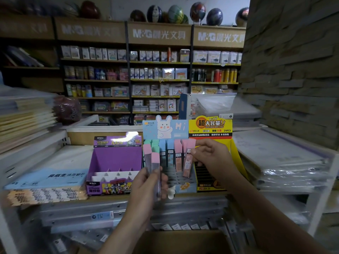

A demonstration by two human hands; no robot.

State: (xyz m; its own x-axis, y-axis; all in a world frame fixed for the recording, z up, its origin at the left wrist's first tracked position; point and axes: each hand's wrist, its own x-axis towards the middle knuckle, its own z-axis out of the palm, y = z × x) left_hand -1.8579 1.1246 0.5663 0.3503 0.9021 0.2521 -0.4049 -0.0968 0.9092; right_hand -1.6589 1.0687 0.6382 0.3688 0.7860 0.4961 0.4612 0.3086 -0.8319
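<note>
- Pink-capped lead case (187, 163) tilted, low end at slot grid of bunny display box (183, 187), w/ R hand (211, 158) pinching its upper part
- L hand (146, 182) curled round two more cases (156, 173), upright in front of box
- Prob. light, stiff, slick plastic; cap may pop, so grip body sides, not cap

Stationery shop. Across the upper half of the frame, tall shelves (157, 79) crammed with small packaged goods, yellow price strips along the edges, under brown signs (158, 34) printed M&G with Chinese characters. Along the top, a row of painted balls (176, 13). At centre, cardboard counter displays: a purple box (113, 162), a blue box (181, 132) of pastel lead cases (162, 149), a yellow box (238, 158) marked 24PCS. At left, stacked notebooks (23, 116); at right, wrapped folders (286, 162).
</note>
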